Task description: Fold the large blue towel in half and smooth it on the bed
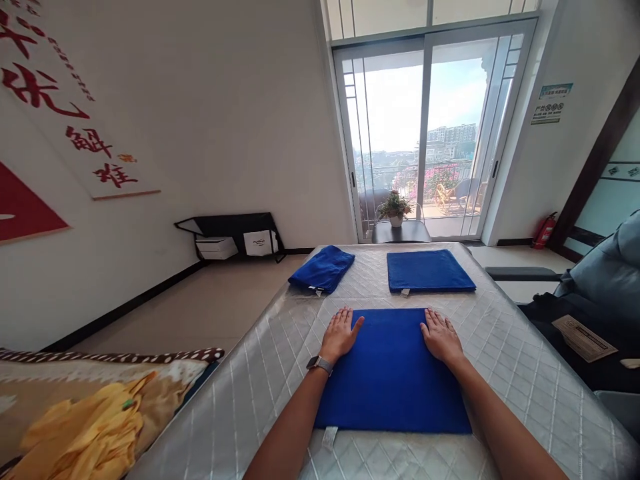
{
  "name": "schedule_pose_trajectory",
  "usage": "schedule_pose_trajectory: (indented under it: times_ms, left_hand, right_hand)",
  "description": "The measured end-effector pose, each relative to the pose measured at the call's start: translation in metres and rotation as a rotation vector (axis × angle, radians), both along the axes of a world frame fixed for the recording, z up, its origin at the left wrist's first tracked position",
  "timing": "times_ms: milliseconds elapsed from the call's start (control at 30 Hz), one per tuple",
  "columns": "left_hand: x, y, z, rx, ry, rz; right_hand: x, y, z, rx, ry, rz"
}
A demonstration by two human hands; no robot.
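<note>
A blue folded cloth (393,380) lies flat on the quilted mattress (530,373) in front of me, a white label sticking out at its near left edge. My left hand (340,335), with a watch on the wrist, rests open at the cloth's far left corner, thumb on the fabric. At the far right corner lies my right hand (441,333), also open, its thumb touching the edge. Beyond them are two more blue cloths: a rumpled one (324,268) at the far left and a neatly folded one (430,270) at the far right.
Yellow clothing (95,427) is heaped on a bed to the left. A dark armchair (605,280) stands at the right with a cardboard piece (584,338) on it. Past the mattress are a potted plant (395,212) on a chair and a black rack (235,227).
</note>
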State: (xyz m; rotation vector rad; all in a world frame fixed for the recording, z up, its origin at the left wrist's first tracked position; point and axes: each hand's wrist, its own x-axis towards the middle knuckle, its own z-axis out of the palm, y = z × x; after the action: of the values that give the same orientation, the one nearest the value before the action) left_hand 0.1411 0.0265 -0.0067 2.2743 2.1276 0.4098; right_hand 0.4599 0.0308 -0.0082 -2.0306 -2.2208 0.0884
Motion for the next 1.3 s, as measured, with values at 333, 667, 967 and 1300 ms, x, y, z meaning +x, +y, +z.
schedule_pose_trajectory:
  times_ms: [333, 667, 967, 1300]
  left_hand:
    - [-0.015, 0.001, -0.004, 0.003, -0.021, 0.019]
    - [-0.015, 0.003, -0.009, 0.022, -0.022, 0.010]
    - [-0.017, 0.005, -0.009, -0.005, 0.065, 0.009]
    - [0.114, -0.024, 0.014, 0.120, 0.081, -0.348]
  right_hand:
    - [0.000, -0.003, 0.005, 0.009, -0.028, 0.019]
    - [-0.003, -0.018, 0.006, -0.085, -0.007, 0.008]
    - [-0.007, -0.022, 0.008, -0.110, 0.035, -0.027]
    - [-0.006, -0.023, 0.007, -0.089, 0.033, -0.029]
